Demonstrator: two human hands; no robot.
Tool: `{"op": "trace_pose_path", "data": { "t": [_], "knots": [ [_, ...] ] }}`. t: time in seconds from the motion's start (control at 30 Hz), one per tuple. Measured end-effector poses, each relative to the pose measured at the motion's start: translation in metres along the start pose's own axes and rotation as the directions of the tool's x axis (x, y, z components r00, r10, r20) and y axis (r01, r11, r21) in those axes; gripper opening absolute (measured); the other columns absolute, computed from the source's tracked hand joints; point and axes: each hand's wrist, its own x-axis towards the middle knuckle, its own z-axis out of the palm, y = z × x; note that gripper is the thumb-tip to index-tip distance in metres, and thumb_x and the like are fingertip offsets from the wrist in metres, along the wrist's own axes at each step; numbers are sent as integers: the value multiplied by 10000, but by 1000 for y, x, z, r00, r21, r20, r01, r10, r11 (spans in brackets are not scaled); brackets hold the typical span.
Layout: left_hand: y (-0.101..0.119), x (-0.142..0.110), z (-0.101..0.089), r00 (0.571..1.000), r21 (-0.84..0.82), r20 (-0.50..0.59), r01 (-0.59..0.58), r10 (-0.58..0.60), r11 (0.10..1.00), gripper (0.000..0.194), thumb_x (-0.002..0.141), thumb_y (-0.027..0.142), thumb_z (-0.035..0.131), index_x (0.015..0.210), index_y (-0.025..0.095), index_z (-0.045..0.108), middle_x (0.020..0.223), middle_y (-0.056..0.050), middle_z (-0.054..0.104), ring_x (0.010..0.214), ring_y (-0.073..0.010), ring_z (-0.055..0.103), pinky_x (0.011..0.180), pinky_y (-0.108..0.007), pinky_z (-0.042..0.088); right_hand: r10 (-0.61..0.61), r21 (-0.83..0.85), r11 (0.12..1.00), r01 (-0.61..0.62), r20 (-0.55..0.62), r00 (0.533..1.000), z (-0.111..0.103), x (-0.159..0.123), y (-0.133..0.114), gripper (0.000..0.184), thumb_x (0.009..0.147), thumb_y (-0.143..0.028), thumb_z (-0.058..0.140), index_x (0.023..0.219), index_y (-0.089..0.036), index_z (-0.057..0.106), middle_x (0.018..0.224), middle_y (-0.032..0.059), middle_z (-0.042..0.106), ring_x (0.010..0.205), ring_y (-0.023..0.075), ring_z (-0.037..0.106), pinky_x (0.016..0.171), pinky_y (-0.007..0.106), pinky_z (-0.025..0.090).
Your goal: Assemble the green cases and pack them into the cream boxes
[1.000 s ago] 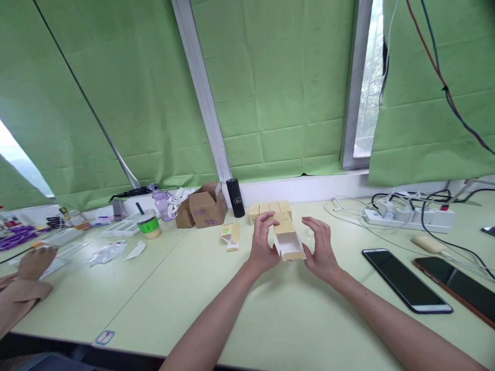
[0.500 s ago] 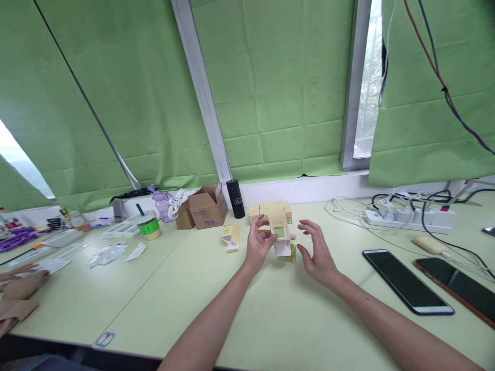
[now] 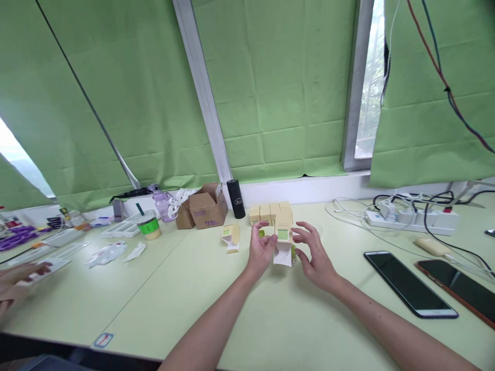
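Note:
A small tan carton (image 3: 283,235) with a green square on its front is held upright in my left hand (image 3: 262,250), between thumb and fingers. Its white end flap hangs open at the bottom. My right hand (image 3: 315,257) is at the carton's right edge, fingers spread from the thumb; whether the fingertips touch the carton I cannot tell. Partly hidden behind the flap, near my right thumb, is a small yellow-green bottle (image 3: 294,254). Another small carton (image 3: 231,237) with an open flap lies to the left. Several similar cartons (image 3: 265,212) stand in a row behind my hands.
On the right lie two phones (image 3: 410,283), a power strip (image 3: 413,220) with tangled cables and a pale power bank (image 3: 431,247). A black bottle (image 3: 235,199), a brown cardboard box (image 3: 209,207) and a drink cup (image 3: 149,226) stand to the left. At far left, another person's hands (image 3: 23,278) handle a white tray.
My right hand has moved left, up to the carton. The carton has shifted slightly right and down, covering more of the bottle. The other person's hands now hold a white tray.

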Motion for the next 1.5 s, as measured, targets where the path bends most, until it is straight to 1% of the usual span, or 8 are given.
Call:
{"op": "trace_pose_path", "data": {
  "t": [0.1,0.3,0.37,0.43,0.5,0.57,1.0,1.5],
  "knots": [
    [0,-3,4,1000,5,1,19,-19,1000,573,899,627,678,1241,233,440,926,-28,644,621,-116,607,602,-253,455,36,53,998,-36,11,999,0,1,-2,394,1031,-251,455,1413,-345,481,1522,127,364,1086,257,684,970,560,606],
    [5,-10,5,999,6,32,-3,3,1000,522,971,609,579,1299,228,439,807,-3,642,699,-161,633,725,-306,505,140,173,976,-136,-13,990,0,4,-3,314,1031,-314,502,1340,-332,552,1496,114,366,1037,223,698,983,515,601],
    [4,-11,3,997,11,66,-35,35,999,471,986,535,589,1324,242,442,876,-17,653,765,-169,648,788,-329,522,165,215,964,-156,-24,986,0,5,-3,320,1020,-330,532,1339,-335,559,1484,110,375,1020,217,702,962,493,610],
    [1,-12,0,992,32,96,-88,85,996,464,966,471,634,1343,259,465,1126,-79,641,881,-183,668,834,-352,540,185,253,952,-171,-34,982,0,5,-2,330,1009,-344,557,1338,-333,564,1477,113,388,1006,216,704,934,475,620],
    [-2,-12,-1,983,76,120,-149,139,986,462,937,426,669,1342,272,510,1376,-122,513,988,-202,667,867,-374,555,196,277,944,-177,-41,980,0,6,-1,340,998,-356,576,1337,-327,570,1472,116,401,1003,221,706,923,470,623],
    [-4,-12,-1,976,124,138,-185,168,975,430,927,392,676,1323,275,556,1471,-128,410,1023,-202,660,897,-387,561,192,288,942,-173,-38,981,0,5,-2,354,989,-365,589,1340,-324,574,1473,118,411,1012,229,707,924,469,624],
    [-5,-11,7,989,157,18,-149,148,976,327,914,407,707,1181,234,629,1372,-105,462,859,-128,649,812,-319,574,180,294,941,-168,-13,984,0,4,-3,360,991,-405,608,1344,-337,603,1501,110,403,991,213,714,942,454,615],
    [-1,-13,11,993,172,7,-120,120,978,287,909,342,719,1163,244,630,1353,-95,459,892,-150,637,838,-341,566,247,347,909,-232,-1,969,0,4,-2,352,981,-439,626,1316,-329,625,1499,105,406,952,186,693,920,413,611]
  ]
}}
